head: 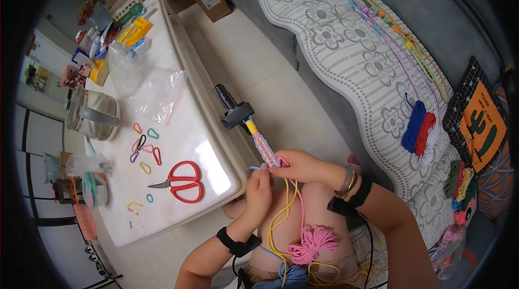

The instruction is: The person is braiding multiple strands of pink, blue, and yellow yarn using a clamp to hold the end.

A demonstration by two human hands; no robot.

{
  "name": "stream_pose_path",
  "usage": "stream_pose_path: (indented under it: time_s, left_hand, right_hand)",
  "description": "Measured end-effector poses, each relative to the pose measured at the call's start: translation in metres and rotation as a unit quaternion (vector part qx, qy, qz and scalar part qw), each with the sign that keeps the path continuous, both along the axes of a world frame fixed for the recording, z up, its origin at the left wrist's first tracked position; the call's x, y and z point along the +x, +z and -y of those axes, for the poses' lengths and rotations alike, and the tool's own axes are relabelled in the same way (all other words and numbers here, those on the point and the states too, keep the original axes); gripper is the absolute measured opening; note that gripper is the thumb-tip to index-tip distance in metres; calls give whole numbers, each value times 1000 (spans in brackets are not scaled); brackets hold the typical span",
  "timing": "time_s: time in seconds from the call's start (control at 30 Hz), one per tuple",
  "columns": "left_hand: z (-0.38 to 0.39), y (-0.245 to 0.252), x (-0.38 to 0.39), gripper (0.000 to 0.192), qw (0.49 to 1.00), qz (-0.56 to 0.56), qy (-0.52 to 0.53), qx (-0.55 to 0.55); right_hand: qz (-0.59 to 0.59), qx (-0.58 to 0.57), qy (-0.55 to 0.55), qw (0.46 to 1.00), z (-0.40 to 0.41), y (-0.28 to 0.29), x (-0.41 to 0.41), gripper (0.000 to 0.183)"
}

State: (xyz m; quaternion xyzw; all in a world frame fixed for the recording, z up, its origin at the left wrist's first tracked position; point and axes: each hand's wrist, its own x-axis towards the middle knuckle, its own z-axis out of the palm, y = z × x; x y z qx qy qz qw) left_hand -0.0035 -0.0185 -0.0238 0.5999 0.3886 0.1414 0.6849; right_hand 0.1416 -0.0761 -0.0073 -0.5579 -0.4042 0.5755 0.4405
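Note:
A braided cord strap point(264, 147) in pink, yellow and blue hangs from a black clamp point(233, 108) at the table's edge. At the strap's lower end, my left hand point(259, 189) pinches the light blue cord between thumb and finger. My right hand point(298, 165) grips the strap's end from the other side, with pink cord at its fingers. Loose yellow cords point(279, 224) run down over the lap. A pink cord bundle point(312, 244) lies on the thighs, and a blue cord bundle point(284, 277) lies below it.
Red-handled scissors point(184, 181) and several small coloured carabiners point(148, 148) lie on the white table point(215, 167). A glass pot point(93, 114) and a plastic bag point(158, 94) are farther back. On the sofa cover point(348, 62) at right lie finished braided straps point(389, 25) and cord bundles point(419, 126).

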Motion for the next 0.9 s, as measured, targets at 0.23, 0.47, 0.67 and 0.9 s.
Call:
stream_pose_path:
  time_s: [0.23,0.47,0.67,0.9]
  left_hand:
    - [3,16,9,29,989,91,45,-104]
    - [-3,18,7,28,956,179,46,-228]
    - [-3,22,10,29,946,207,36,-247]
    - [-6,14,11,18,984,120,7,-134]
  right_hand:
    - [-167,-36,32,985,-2,-8,10,19]
    - [-237,-101,34,966,-2,10,11,17]
    - [-232,-90,11,969,3,14,12,19]
    - [-98,11,-68,993,22,0,5,11]
